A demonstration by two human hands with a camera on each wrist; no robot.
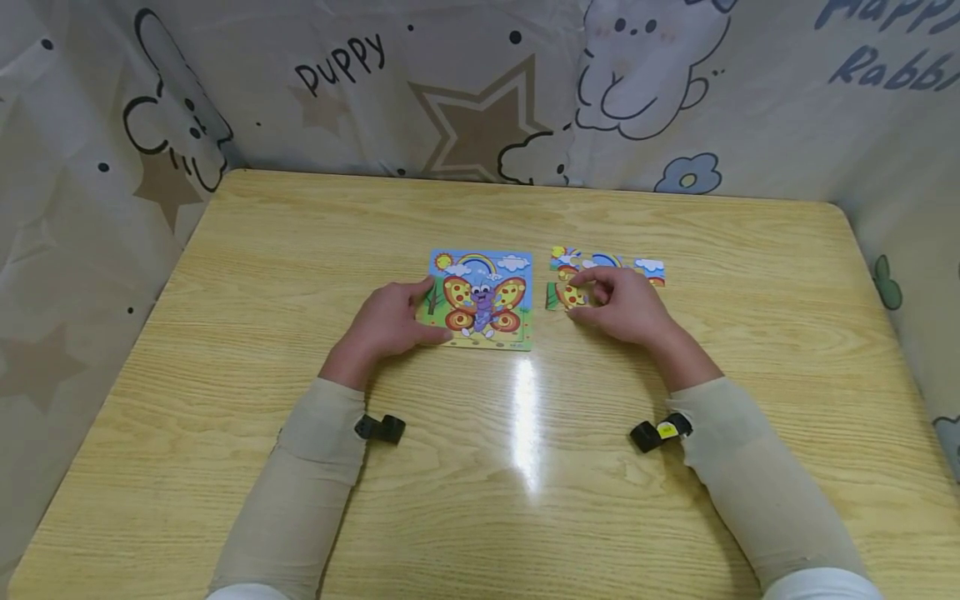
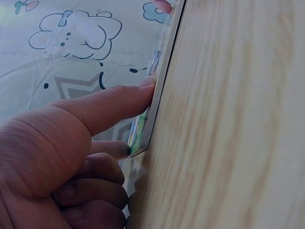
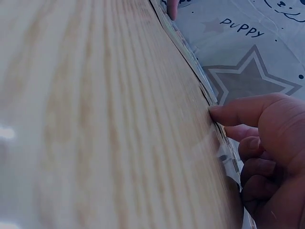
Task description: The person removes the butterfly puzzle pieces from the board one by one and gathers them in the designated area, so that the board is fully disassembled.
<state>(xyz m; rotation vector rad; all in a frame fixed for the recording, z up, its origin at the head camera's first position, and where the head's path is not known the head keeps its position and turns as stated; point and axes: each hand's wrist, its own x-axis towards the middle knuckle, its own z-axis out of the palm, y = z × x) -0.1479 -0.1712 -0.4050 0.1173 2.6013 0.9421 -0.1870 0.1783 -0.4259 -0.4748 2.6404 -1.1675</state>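
A square butterfly picture puzzle (image 1: 483,292) lies flat on the wooden table, complete with sun, rainbow and clouds. My left hand (image 1: 390,319) grips its left side between thumb and index finger, the other fingers curled beneath the palm in the left wrist view. To the right of the picture, my right hand (image 1: 626,307) pinches a puzzle piece (image 1: 555,297) with a green edge and yellow wing, index finger at its far side and thumb at its near side. More loose pieces (image 1: 602,260) lie just behind that hand, which partly hides them.
The light wooden table (image 1: 480,517) has rounded far corners. Behind it hangs a printed cloth (image 1: 300,125) with stars and cartoon animals. Each wrist carries a small black camera, a left one (image 1: 381,428) and a right one (image 1: 660,432).
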